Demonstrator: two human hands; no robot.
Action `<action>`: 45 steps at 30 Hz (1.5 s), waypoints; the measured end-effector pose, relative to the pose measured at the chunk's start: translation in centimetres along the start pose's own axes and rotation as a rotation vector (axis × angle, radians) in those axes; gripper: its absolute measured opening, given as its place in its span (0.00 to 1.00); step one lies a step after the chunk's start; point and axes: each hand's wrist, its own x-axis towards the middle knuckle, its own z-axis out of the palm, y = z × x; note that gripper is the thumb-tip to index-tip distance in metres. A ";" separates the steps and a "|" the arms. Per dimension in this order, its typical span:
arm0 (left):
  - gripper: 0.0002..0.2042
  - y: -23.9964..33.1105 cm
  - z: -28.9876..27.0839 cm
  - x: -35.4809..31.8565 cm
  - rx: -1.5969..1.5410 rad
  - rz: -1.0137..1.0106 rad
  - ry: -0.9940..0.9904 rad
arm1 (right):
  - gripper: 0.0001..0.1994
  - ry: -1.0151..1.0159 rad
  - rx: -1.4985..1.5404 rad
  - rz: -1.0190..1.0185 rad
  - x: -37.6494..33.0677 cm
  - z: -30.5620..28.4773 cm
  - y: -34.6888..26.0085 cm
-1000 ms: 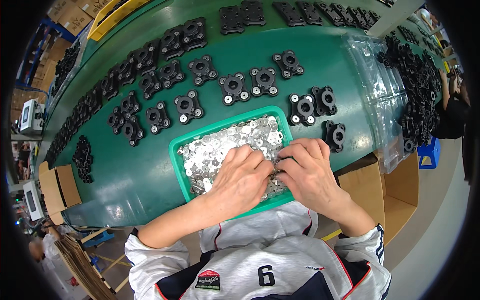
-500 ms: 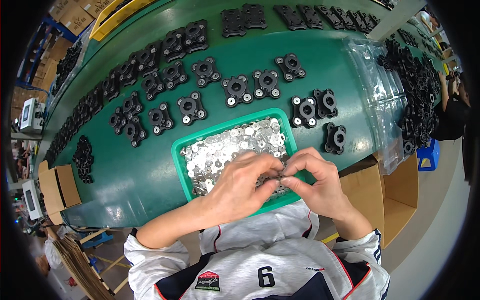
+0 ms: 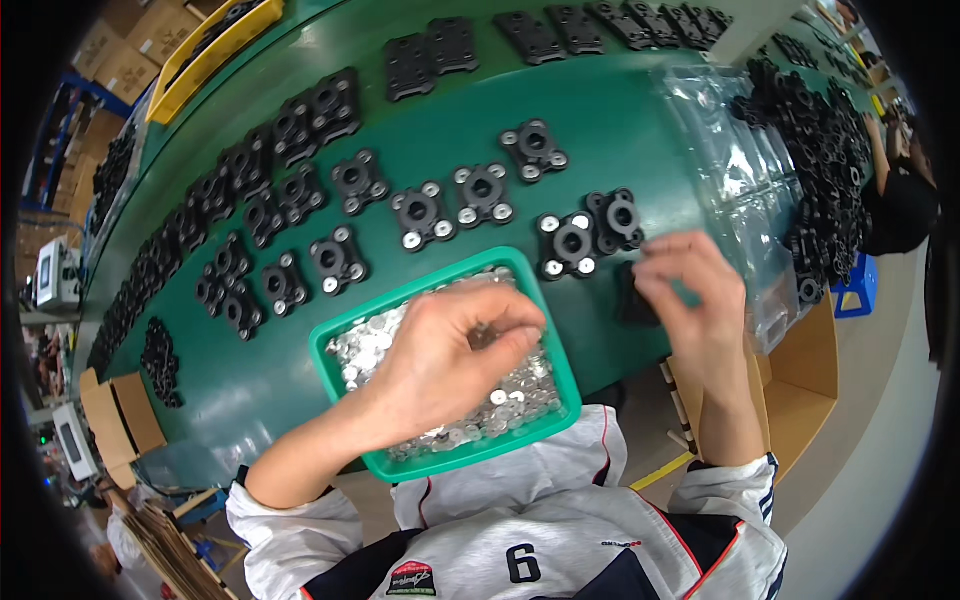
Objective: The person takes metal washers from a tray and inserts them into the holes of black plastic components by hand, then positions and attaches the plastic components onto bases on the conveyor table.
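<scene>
A green plastic tray point(image 3: 562, 385) filled with small silvery metal washers point(image 3: 500, 397) stands at the near edge of the green table. Over it, my left hand point(image 3: 450, 350) is closed in a pinch; whatever its fingertips hold is hidden. My right hand point(image 3: 700, 290) has moved right of the tray, thumb and forefinger pinched beside a black plastic part point(image 3: 634, 297) that it partly covers. I cannot make out what lies between those fingertips. Close by are two more four-lobed black parts with a central ring, one point(image 3: 567, 246) with silvery washers on its lobes, the other point(image 3: 613, 220) behind it.
Rows of similar black parts point(image 3: 338, 258) spread across the green table point(image 3: 590, 120). Flat black plates point(image 3: 528, 38) line the far side. Clear plastic bags point(image 3: 735, 170) and a heap of black parts point(image 3: 820, 170) lie at right, above an open cardboard box point(image 3: 800, 370).
My hands have separated: the right went right to the black part, the left stayed over the washers. The view has shifted, and the tray appears lower and further left.
</scene>
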 end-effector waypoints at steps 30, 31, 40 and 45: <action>0.13 -1.3 3.9 10.7 1.010 0.587 0.131 | 0.10 -0.080 -0.209 -0.081 4.6 -1.9 6.9; 0.14 -1.2 3.9 10.5 1.051 0.615 0.134 | 0.10 -0.088 -0.238 -0.143 4.5 -2.0 7.1; 0.21 -1.5 4.2 10.0 1.256 0.580 0.153 | 0.16 -0.143 -0.228 -0.047 4.2 -2.1 5.4; 0.21 -1.3 3.9 10.3 1.276 0.601 0.137 | 0.19 -0.133 -0.186 0.067 3.8 -1.7 4.5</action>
